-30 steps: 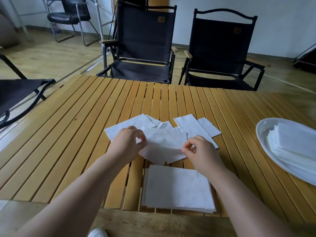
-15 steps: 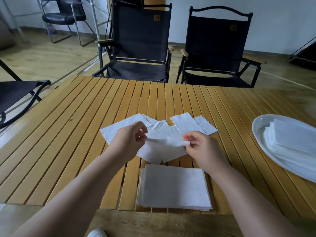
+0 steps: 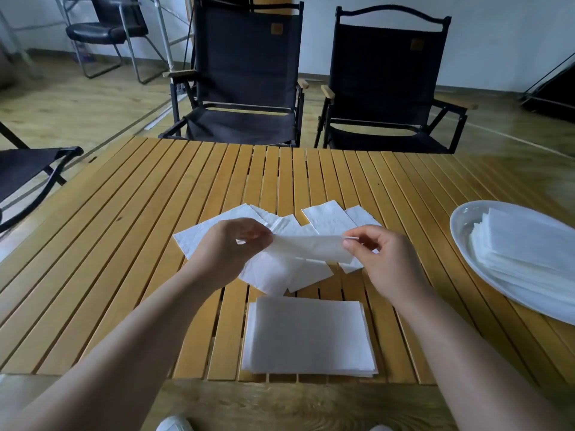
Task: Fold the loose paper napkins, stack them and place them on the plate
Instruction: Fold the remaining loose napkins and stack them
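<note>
A white paper napkin [image 3: 308, 247] hangs lifted between my hands, stretched flat a little above the table. My left hand [image 3: 228, 251] pinches its left end and my right hand [image 3: 381, 259] pinches its right end. Under it lies a loose pile of several unfolded napkins [image 3: 325, 217], spread over the slats. Nearer to me sits a neat stack of folded napkins [image 3: 308, 335] by the front edge. A white oval plate [image 3: 460, 225] at the right holds another stack of folded napkins [image 3: 525, 247].
The slatted wooden table [image 3: 124, 244] fills the view. Two black folding chairs [image 3: 245, 85] stand behind its far edge, and part of another chair [image 3: 28, 169] is at the left. A white shoe tip [image 3: 174, 424] shows below the table.
Both hands have raised the napkin off the loose pile and moved apart, pulling it into a taut strip. The stacks and the plate have not moved.
</note>
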`<action>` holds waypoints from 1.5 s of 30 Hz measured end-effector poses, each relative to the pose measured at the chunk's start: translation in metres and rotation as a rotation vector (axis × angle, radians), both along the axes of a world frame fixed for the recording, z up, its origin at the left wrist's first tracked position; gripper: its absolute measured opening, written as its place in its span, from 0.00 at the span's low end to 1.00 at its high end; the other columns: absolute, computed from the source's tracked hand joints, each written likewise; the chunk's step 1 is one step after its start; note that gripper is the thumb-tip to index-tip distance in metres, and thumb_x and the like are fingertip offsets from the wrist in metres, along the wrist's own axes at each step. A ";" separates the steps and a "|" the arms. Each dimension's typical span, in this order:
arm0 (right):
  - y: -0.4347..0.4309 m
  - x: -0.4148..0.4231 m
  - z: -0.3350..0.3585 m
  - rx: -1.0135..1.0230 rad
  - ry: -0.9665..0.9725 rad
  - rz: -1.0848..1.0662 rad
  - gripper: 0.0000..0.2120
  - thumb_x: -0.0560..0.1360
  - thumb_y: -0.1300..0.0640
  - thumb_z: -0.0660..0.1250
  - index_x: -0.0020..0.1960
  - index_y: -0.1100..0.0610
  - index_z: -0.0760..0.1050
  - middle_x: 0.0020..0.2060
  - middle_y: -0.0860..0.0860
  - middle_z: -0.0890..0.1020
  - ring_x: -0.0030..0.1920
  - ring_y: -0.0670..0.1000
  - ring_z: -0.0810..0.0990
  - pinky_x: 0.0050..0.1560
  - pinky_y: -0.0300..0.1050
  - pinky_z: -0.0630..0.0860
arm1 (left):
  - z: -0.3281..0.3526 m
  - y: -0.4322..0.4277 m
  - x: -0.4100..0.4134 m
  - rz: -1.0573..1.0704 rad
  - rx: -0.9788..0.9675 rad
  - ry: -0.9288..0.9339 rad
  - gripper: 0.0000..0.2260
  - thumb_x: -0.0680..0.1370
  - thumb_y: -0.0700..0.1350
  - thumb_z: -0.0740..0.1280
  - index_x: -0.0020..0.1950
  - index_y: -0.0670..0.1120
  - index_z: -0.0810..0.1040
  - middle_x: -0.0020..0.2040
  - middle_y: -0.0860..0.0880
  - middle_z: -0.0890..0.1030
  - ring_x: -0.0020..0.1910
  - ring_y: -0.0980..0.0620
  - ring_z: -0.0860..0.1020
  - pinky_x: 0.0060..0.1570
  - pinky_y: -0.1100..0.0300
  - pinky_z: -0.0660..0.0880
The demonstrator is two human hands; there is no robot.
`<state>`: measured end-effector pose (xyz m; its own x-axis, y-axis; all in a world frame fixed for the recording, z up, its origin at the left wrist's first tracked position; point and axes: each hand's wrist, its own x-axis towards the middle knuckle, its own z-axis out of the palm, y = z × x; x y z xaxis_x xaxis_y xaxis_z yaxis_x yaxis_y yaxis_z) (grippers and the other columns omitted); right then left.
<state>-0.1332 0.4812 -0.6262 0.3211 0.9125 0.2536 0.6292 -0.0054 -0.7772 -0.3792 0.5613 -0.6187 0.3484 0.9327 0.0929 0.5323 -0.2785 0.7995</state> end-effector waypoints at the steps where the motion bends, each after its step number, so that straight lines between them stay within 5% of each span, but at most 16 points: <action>1: -0.001 0.001 0.002 0.010 0.034 0.000 0.04 0.77 0.57 0.71 0.48 0.49 0.83 0.41 0.39 0.84 0.44 0.38 0.80 0.40 0.27 0.73 | 0.002 -0.001 0.000 0.004 -0.024 -0.032 0.04 0.79 0.47 0.69 0.51 0.53 0.83 0.46 0.62 0.82 0.46 0.69 0.79 0.43 0.76 0.70; 6: -0.006 0.008 0.012 -0.059 0.304 0.007 0.01 0.76 0.54 0.73 0.46 0.51 0.83 0.29 0.45 0.80 0.28 0.44 0.75 0.33 0.37 0.73 | 0.012 -0.006 0.001 0.041 -0.111 -0.130 0.04 0.79 0.46 0.69 0.48 0.51 0.84 0.40 0.54 0.85 0.34 0.63 0.79 0.36 0.68 0.75; 10: -0.009 0.017 0.019 -0.357 0.529 0.015 0.07 0.74 0.56 0.75 0.48 0.59 0.83 0.27 0.51 0.73 0.23 0.45 0.67 0.22 0.35 0.62 | 0.019 -0.010 -0.001 0.005 -0.281 -0.149 0.04 0.78 0.44 0.70 0.46 0.48 0.85 0.36 0.51 0.85 0.31 0.58 0.77 0.31 0.63 0.74; 13: -0.017 0.025 0.021 -0.643 0.482 0.095 0.09 0.72 0.56 0.76 0.46 0.61 0.82 0.25 0.49 0.74 0.22 0.45 0.64 0.21 0.35 0.58 | 0.022 -0.016 -0.002 -0.050 -0.437 -0.032 0.04 0.78 0.43 0.71 0.46 0.46 0.85 0.34 0.51 0.84 0.28 0.59 0.78 0.30 0.65 0.73; 18: -0.026 0.025 0.027 -0.919 0.260 0.213 0.09 0.72 0.54 0.76 0.48 0.60 0.83 0.36 0.52 0.85 0.24 0.45 0.67 0.23 0.34 0.62 | 0.020 -0.020 -0.004 -0.164 -0.591 0.159 0.04 0.75 0.44 0.74 0.46 0.45 0.84 0.35 0.49 0.85 0.31 0.55 0.81 0.31 0.64 0.75; 27: -0.024 0.013 0.028 -0.924 0.022 0.256 0.08 0.74 0.52 0.75 0.47 0.56 0.82 0.34 0.49 0.84 0.22 0.43 0.70 0.24 0.34 0.65 | 0.013 -0.021 -0.004 -0.226 -0.576 0.337 0.07 0.75 0.48 0.74 0.49 0.46 0.82 0.38 0.48 0.86 0.34 0.53 0.84 0.36 0.63 0.79; 34: -0.024 0.021 0.031 -0.913 0.293 0.288 0.08 0.76 0.57 0.73 0.49 0.61 0.78 0.37 0.57 0.86 0.23 0.45 0.66 0.21 0.34 0.59 | 0.013 -0.018 -0.004 -0.204 -0.577 0.301 0.07 0.75 0.47 0.75 0.48 0.45 0.82 0.37 0.48 0.86 0.31 0.55 0.82 0.33 0.64 0.77; 45: -0.021 0.010 0.021 -0.975 -0.013 0.264 0.08 0.75 0.51 0.73 0.48 0.56 0.81 0.35 0.52 0.86 0.24 0.45 0.69 0.25 0.35 0.64 | 0.000 -0.015 -0.005 -0.285 -0.508 0.463 0.11 0.75 0.51 0.74 0.46 0.43 0.81 0.33 0.48 0.84 0.29 0.55 0.79 0.34 0.62 0.77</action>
<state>-0.1233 0.4607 -0.6054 0.0810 0.7653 -0.6386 0.7106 -0.4936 -0.5014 -0.3842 0.5467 -0.6192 0.4820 0.6892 -0.5410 0.8083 -0.1113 0.5782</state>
